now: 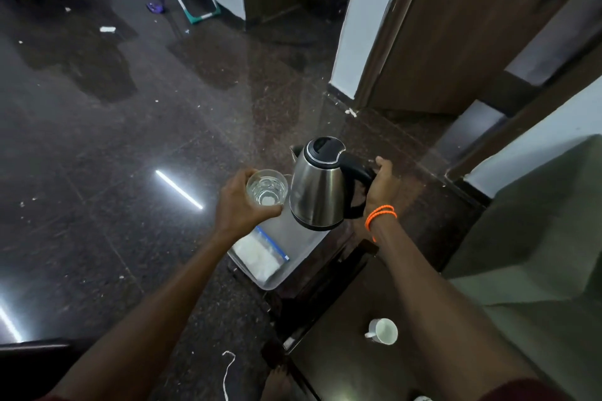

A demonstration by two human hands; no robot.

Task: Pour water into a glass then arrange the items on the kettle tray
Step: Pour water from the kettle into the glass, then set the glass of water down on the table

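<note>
White cup [383,331] — table | steel kettle [317,185] — right hand [382,184]

Brushed steel kettle [317,192] with glossy black plastic handle; clear glass [267,188]; polished speckled stone floor [130,140].

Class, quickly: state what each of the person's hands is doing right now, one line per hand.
Left hand: closed around the clear drinking glass, holding it up.
Right hand: closed on the black handle of the stainless steel electric kettle, holding it lifted.
</note>
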